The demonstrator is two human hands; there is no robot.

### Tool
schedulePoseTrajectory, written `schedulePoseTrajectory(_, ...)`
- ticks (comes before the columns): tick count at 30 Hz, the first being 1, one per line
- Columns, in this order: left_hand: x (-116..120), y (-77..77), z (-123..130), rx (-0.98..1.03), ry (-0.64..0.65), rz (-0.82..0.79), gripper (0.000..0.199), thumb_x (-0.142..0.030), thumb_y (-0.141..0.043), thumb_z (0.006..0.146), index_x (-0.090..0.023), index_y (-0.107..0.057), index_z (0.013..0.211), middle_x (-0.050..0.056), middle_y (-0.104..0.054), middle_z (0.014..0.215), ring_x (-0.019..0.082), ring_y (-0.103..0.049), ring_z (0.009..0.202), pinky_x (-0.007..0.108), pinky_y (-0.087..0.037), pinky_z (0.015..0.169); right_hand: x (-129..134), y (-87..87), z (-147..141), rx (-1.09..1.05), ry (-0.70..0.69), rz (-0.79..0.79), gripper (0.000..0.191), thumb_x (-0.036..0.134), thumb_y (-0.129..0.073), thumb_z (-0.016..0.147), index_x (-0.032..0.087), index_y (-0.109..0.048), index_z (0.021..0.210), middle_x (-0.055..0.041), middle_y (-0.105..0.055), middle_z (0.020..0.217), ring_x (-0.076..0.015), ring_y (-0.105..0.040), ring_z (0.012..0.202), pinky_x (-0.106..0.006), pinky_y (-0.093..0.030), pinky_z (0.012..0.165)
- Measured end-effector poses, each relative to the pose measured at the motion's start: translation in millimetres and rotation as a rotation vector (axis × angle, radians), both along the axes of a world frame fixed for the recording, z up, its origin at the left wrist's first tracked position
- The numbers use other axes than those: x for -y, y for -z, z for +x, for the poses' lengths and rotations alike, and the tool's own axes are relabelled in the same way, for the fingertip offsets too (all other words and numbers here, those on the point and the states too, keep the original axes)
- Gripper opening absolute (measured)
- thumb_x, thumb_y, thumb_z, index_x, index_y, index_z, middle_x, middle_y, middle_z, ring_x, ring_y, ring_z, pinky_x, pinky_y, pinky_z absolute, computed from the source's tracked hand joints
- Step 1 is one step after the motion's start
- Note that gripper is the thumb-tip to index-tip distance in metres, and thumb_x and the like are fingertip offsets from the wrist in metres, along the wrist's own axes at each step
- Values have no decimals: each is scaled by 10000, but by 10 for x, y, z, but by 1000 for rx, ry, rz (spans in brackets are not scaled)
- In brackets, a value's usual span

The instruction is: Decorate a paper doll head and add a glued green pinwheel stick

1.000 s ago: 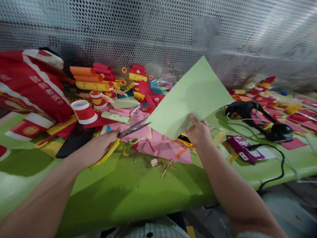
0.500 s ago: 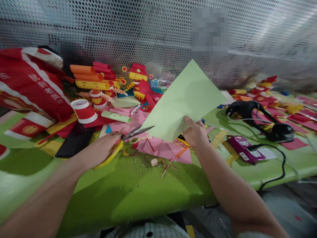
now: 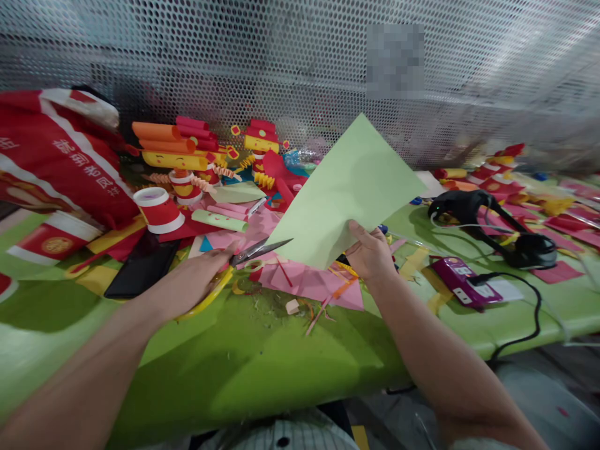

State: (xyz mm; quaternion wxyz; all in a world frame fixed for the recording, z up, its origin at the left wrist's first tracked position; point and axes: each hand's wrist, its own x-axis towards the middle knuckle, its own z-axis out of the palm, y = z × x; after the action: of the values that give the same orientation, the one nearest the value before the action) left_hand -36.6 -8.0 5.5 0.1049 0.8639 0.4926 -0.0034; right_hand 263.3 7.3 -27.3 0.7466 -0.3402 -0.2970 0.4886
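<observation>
A large sheet of light green paper is held up at a slant by my right hand, the thumb on its near face and the fingers behind. My left hand is closed around the yellow handles of the scissors. Their metal blades point right, at the lower left corner of the sheet. Pink paper lies below on the green table, with small scraps and an orange strip around it.
At the left are a red bag, red paper cups and a black phone. Paper figures stand by the perforated metal panel. To the right are a purple box with a cable and a black headset.
The green sheet has tilted very slightly, its top corner shifting a little left. Both hands keep their grips and the scissors stay almost in place.
</observation>
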Motion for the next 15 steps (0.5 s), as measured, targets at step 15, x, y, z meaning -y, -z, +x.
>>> schedulePoseTrajectory(15,1,-84,24,-11,10,25,291,-149,-346,793,-157,-604,929,115,-664,995,221,-607,881,318,-454,765,6,4,10,11,-3,-4,200,191,-743,576,225,-635,741,38,-694,650,-146,-669,700,-273,-548,644)
